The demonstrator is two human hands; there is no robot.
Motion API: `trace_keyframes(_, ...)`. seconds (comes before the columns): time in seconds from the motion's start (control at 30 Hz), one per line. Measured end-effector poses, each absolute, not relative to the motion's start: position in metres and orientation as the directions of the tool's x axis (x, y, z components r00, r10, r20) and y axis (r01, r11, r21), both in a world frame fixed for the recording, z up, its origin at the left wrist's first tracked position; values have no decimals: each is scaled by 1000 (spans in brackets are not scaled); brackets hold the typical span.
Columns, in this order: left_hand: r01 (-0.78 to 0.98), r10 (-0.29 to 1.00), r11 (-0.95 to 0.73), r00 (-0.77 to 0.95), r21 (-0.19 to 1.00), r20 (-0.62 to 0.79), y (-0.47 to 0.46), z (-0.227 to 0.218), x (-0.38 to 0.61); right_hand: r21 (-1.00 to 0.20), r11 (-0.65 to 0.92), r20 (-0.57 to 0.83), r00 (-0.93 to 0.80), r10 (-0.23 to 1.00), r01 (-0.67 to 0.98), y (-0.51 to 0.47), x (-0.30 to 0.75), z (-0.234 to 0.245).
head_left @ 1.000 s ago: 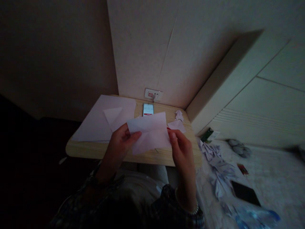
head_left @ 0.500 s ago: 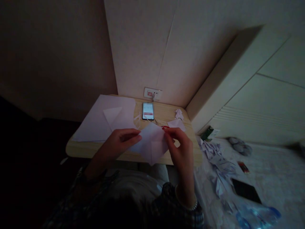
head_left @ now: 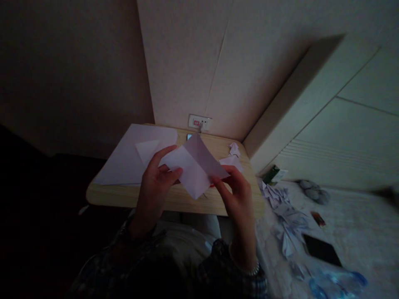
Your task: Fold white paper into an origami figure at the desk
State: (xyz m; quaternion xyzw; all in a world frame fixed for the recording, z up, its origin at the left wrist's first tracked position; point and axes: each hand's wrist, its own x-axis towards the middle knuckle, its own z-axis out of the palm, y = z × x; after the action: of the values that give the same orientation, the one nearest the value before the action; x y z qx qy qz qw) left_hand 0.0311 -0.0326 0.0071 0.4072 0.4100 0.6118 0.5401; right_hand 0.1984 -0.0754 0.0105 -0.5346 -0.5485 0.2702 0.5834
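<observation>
A creased square sheet of white paper (head_left: 195,166) is held up above the wooden table (head_left: 124,195), one corner pointing at the wall and one toward me. My left hand (head_left: 158,176) pinches its left corner between thumb and fingers. At the right corner my right hand (head_left: 232,187) grips it the same way. Fold lines cross at the sheet's middle. Behind the paper, a phone (head_left: 189,136) is mostly hidden. Just under its right side shows a bit of something red (head_left: 212,185).
White sheets (head_left: 118,162) with a folded paper triangle (head_left: 147,150) lie on the table's left. Small folded papers (head_left: 234,149) sit at its right back. A wall socket (head_left: 200,122) is behind. On the bed are folded papers (head_left: 288,214), a dark tablet-like slab (head_left: 321,249) and a plastic bottle (head_left: 339,282).
The paper has been raised and opened out into a wider square, now covering most of the phone. My left hand has come up and turned more upright; my right hand stays near its corner.
</observation>
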Motion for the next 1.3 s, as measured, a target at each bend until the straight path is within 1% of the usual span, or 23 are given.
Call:
trace_keyframes(0.1, -261, 992, -124, -61, 957, 112, -32, 9, 29, -891, 251, 373, 296, 879, 377, -75, 199, 9)
trace_keyframes(0.17, -204, 991, -137, -33, 969, 133, -31, 9, 25, -862, 278, 425, 304, 852, 424, -76, 200, 11)
trace_keyframes(0.27, -120, 993, -113, 20, 986, 116, -31, 9, 21, -809, 333, 492, 249, 834, 484, -78, 199, 16)
trace_keyframes(0.33, -65, 994, -84, 59, 994, 88, -32, 9, 21, -789, 346, 503, 210, 838, 508, -79, 197, 19)
trace_keyframes(0.4, -34, 995, -77, 59, 996, 79, -33, 9, 22, -800, 345, 500, 229, 835, 491, -79, 195, 19)
trace_keyframes(0.5, -11, 994, -111, 1, 994, 111, -35, 9, 24, -846, 376, 494, 291, 819, 377, -78, 193, 17)
trace_keyframes(0.57, -27, 989, -142, -32, 989, 141, -36, 10, 25, -867, 390, 477, 293, 828, 309, -77, 192, 15)
trace_keyframes(0.63, -76, 987, -158, -46, 984, 155, -37, 10, 25, -884, 365, 443, 280, 852, 291, -76, 193, 14)
trace_keyframes(0.7, -111, 985, -170, -52, 979, 165, -38, 11, 25, -889, 322, 412, 265, 872, 324, -75, 193, 13)
trace_keyframes(0.8, -98, 982, -184, -69, 978, 178, -39, 13, 26, -889, 282, 390, 272, 880, 362, -73, 192, 12)
trace_keyframes(0.93, -113, 990, -120, -91, 986, 110, -39, 13, 27, -911, 256, 366, 345, 864, 324, -72, 189, 12)
trace_keyframes(1.0, -98, 989, -117, -98, 988, 108, -40, 11, 28, -911, 234, 357, 363, 861, 340, -72, 187, 11)
trace_keyframes(1.17, 43, 973, -169, -149, 985, 173, -39, 7, 29, -873, 211, 389, 367, 845, 440, -72, 181, 12)
trace_keyframes(1.3, 39, 962, -190, -190, 981, 194, -38, 6, 28, -830, 238, 451, 355, 819, 505, -72, 178, 12)
